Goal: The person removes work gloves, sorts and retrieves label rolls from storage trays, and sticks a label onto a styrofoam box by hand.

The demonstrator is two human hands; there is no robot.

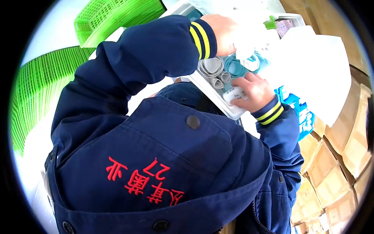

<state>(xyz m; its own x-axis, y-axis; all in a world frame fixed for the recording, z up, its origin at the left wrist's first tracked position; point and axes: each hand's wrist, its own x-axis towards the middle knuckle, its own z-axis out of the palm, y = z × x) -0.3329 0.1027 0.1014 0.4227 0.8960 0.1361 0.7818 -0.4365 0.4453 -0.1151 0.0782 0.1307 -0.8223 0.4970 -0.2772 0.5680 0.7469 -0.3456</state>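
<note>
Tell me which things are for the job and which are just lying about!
Probably for the job:
white printed item in the right hand
pale coils
teal coils
white tray

Probably just nearby:
green baskets
blue basket
cardboard boxes

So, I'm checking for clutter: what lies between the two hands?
In the head view, a teal coil lies between the left hand and the right hand, with pale rolls beside it in the white tray.
</note>
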